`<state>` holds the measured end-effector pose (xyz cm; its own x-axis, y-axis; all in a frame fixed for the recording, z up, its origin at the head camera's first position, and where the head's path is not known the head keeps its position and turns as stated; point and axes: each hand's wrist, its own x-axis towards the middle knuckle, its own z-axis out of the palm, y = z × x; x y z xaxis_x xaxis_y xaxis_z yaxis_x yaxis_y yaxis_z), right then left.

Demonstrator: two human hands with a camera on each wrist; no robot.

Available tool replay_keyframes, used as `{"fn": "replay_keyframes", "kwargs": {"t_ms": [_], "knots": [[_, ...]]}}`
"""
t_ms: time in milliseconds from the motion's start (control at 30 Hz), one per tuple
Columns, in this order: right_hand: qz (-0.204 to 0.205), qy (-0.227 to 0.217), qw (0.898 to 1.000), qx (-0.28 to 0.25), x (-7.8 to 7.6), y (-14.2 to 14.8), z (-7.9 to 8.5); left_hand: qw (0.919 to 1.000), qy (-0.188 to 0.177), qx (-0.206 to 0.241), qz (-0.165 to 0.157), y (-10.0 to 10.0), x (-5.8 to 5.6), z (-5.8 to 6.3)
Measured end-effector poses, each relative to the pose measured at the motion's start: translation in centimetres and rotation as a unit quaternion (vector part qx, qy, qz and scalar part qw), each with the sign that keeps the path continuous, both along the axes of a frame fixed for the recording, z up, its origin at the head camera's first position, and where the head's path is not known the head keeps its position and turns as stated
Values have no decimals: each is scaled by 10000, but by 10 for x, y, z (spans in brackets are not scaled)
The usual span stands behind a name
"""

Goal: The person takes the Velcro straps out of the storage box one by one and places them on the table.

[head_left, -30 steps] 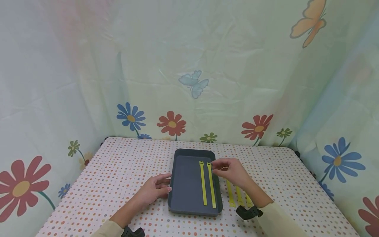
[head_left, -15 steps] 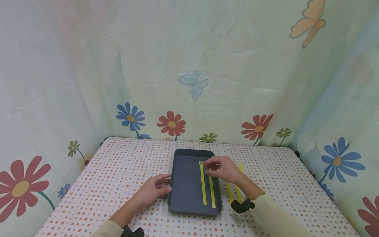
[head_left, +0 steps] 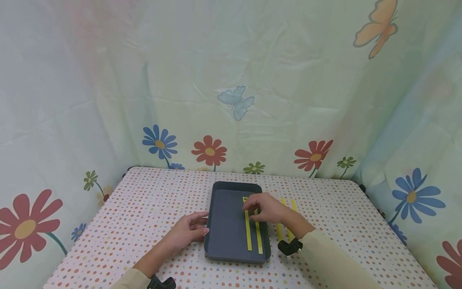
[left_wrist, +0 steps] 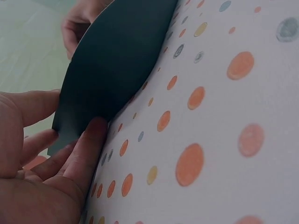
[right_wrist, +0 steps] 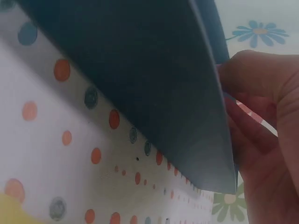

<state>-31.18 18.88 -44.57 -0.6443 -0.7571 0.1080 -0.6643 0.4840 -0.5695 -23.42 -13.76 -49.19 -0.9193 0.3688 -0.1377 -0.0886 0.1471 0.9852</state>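
A dark grey rectangular tray (head_left: 225, 228) lies on the table. Inside, along its right side, are two long flat yellow cable ties with slotted heads: a left tie (head_left: 248, 233) and a right tie (head_left: 259, 239). My left hand (head_left: 185, 230) touches the tray's left side, its thumb against the outer wall (left_wrist: 112, 56) in the left wrist view. My right hand (head_left: 266, 208) reaches over the right rim, fingers loosely bent, with the index fingertip at the left tie near its head. It covers the upper part of the right tie. In the right wrist view the tray wall (right_wrist: 140, 70) hides its fingertips.
More yellow ties (head_left: 279, 232) lie on the table right of the tray, partly hidden under my right forearm. The dotted tablecloth (head_left: 162, 192) spreads around the tray. A flower-printed curtain (head_left: 274, 120) stands behind and at both sides.
My right hand has moved left from the head of the right tie to the left tie. The ties in the tray keep their places. My left hand has stayed at the tray's side.
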Motion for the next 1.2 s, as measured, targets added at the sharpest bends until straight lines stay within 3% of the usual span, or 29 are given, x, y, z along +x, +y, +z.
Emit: {"fn": "replay_keyframes", "kwargs": {"t_ms": [133,333,700,1200], "knots": [[160,345,9972,649,-1,-4,3,10000,-4,0,1,0,0,0],[359,425,9898,1310,-6,-11,5,10000,27,-47,-3,-1,-1,-1],[571,494,9776,1966,-15,-21,5,10000,9,19,-16,-1,0,-1],[800,550,9660,2398,-17,-28,11,9999,56,-140,28,-1,-1,-2]]}}
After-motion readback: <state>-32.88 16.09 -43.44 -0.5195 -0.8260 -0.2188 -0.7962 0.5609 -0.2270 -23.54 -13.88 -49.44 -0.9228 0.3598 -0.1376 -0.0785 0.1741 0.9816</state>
